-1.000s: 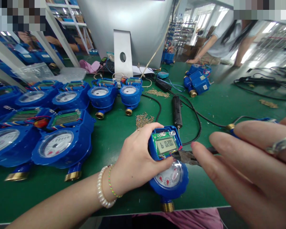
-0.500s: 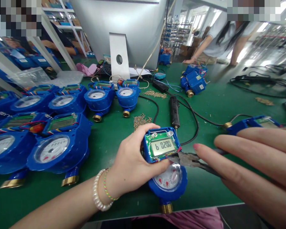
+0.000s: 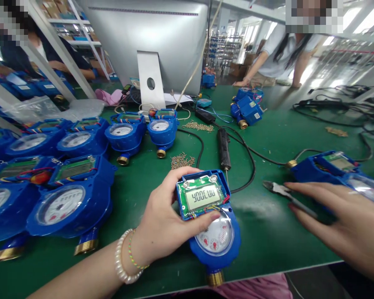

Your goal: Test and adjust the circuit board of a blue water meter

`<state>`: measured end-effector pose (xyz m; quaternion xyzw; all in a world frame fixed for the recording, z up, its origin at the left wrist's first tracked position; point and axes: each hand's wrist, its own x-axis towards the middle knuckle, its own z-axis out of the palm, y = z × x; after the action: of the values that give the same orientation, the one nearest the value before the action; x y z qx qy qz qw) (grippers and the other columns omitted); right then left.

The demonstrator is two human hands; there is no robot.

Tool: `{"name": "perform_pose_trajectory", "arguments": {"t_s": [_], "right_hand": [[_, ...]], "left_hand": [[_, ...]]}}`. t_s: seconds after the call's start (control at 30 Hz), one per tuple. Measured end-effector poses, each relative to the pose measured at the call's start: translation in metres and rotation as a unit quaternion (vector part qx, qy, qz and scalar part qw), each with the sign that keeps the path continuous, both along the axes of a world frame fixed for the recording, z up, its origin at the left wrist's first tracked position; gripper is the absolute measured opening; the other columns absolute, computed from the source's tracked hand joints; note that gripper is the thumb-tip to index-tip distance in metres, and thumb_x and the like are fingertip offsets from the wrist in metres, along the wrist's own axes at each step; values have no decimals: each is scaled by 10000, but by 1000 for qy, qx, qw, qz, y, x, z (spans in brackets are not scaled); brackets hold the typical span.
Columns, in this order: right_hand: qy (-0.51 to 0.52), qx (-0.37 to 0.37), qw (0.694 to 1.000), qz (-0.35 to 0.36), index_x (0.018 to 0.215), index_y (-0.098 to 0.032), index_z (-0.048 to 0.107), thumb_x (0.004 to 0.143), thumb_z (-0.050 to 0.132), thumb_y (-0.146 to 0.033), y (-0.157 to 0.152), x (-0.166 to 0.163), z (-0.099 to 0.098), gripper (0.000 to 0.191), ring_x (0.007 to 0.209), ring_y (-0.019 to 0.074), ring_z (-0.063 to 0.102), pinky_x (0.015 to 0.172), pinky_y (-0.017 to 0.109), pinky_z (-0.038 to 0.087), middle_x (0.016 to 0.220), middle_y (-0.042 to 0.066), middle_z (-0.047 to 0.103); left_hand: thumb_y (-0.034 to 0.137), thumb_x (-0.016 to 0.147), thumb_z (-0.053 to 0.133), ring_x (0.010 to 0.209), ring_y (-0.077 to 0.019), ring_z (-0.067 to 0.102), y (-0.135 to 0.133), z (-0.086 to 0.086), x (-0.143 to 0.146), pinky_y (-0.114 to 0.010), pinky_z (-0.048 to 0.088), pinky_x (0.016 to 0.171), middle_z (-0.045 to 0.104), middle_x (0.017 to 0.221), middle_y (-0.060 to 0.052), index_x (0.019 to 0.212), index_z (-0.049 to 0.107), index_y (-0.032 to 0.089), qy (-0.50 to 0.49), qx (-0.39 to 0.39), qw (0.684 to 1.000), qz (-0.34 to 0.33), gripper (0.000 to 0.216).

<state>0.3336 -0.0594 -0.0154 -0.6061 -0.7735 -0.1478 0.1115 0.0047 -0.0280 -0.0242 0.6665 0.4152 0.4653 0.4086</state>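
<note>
My left hand (image 3: 171, 211) is closed round the side of a blue water meter (image 3: 216, 253), fingers behind its housing and thumb across the lower edge. The meter's raised box is uncovered, showing a green circuit board (image 3: 212, 187) with a lit display (image 3: 202, 195) and thin coloured wires. Below it sits a round dial under a clear cover; a brass threaded end points towards me. To the right, my right hand (image 3: 339, 220) has cutting pliers (image 3: 280, 190) between fingers and thumb, low over the table and apart from the meter. The pliers' jaws point left.
Several similar blue meters (image 3: 65, 203) stand at left, another (image 3: 324, 170) beyond my right hand. An electric screwdriver (image 3: 223, 149) with a looping cable lies behind the held meter. Small screws (image 3: 182, 161) lie in piles. A monitor (image 3: 149, 37) and a person (image 3: 277, 58) are at the back.
My right hand has drawn the pliers away from the meter's wires to the right. My left hand keeps its hold on the meter. The display's characters have changed.
</note>
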Motion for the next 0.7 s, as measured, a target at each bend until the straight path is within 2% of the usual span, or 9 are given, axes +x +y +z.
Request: {"name": "perform_pose_trajectory", "arguments": {"t_s": [0.1,0.17,0.2,0.3,0.4,0.47,0.53,0.6,0.7], "right_hand": [[-35,-92,995,20,1147,-200,631,889,458,-497,8,28,-51,429,886,249,661,768,424,551,1055,81,680],[-30,-69,997,27,1207,-155,597,895,450,-512,12,33,-66,497,1015,292,629,868,484,525,1145,122,646],[-20,-51,998,38,1245,-154,571,888,460,-525,13,29,-65,527,1093,312,595,915,509,502,1200,131,620],[62,-12,993,100,1347,-215,471,880,512,-485,18,-6,-40,541,1183,283,552,943,465,514,1319,105,551],[151,-25,965,214,1425,-208,360,860,579,-391,24,-62,-3,633,1248,253,513,976,405,516,1380,109,504],[190,-71,939,278,1460,-189,281,819,637,-386,33,-95,15,759,1300,239,463,1026,389,480,1438,121,438],[243,-118,906,326,1461,-159,276,774,685,-326,47,-118,25,817,1318,235,442,1059,376,443,1451,140,417],[299,-155,872,354,1444,-156,318,718,735,-296,60,-129,27,849,1279,225,489,1049,350,448,1420,136,460],[333,-164,855,361,1398,-184,396,656,763,-243,70,-131,23,830,1203,206,559,1003,305,480,1352,100,539]], "left_hand": [[299,679,845,987,-165,654,0,-1,0,-221,543,874,616,1145,27,1194,496,324,-8,18,1000,-4,622],[317,662,858,1013,-192,646,0,-2,0,-272,536,914,601,1175,3,1210,490,312,-5,34,999,-4,661],[323,648,867,1028,-210,641,1,-2,0,-299,533,930,595,1192,-11,1219,488,303,-4,41,999,-5,686],[326,602,893,1038,-241,638,3,0,-1,-345,537,933,597,1204,-41,1232,489,285,-28,46,998,-28,749],[290,591,898,1014,-238,646,7,1,-2,-337,548,904,612,1173,-40,1224,490,289,-67,18,996,-61,754],[281,597,896,1035,-239,635,10,0,-3,-326,544,901,601,1192,-42,1228,490,296,-82,2,995,-64,750],[310,576,906,1083,-252,605,12,0,-4,-328,526,926,570,1223,-50,1222,508,289,-76,12,996,-43,759],[345,550,914,1098,-271,586,14,0,-6,-357,513,948,555,1213,-60,1207,525,274,-60,27,997,-28,768],[353,594,891,1097,-297,587,15,4,-9,-434,491,985,560,1202,-81,1230,508,270,-59,3,996,-71,747]]}}
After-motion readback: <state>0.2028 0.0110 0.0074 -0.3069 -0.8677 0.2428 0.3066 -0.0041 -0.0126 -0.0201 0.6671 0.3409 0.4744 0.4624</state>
